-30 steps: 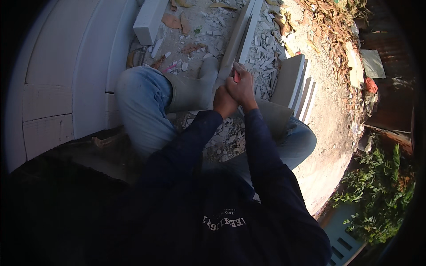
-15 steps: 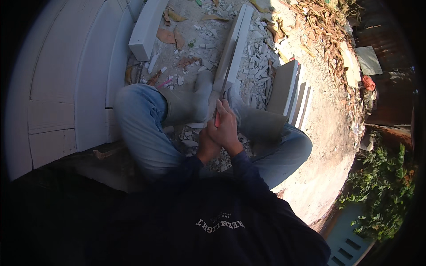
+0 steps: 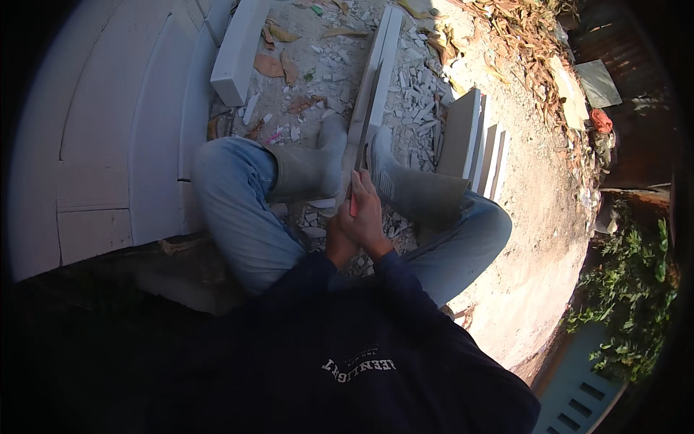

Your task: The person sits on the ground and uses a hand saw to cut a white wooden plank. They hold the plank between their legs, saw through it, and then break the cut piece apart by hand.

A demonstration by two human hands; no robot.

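Left hand (image 3: pixel 339 242) is pressing up to the right hand (image 3: pixel 366 217); can't tell what it's gripping. Right is gripping the saw (image 3: pixel 361 157), which is pointing away between left boot (image 3: pixel 307 171) and right boot (image 3: pixel 419 192), its blade lining up with the block (image 3: pixel 388 79). Blade could be skipping into a boot if the grip is twisting; block could be shifting amid loose rubble (image 3: pixel 418 126).

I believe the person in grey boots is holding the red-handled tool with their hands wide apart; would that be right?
Not quite: the head view shows the left hand and right hand together. The grey boots and held red-handled tool are correct.
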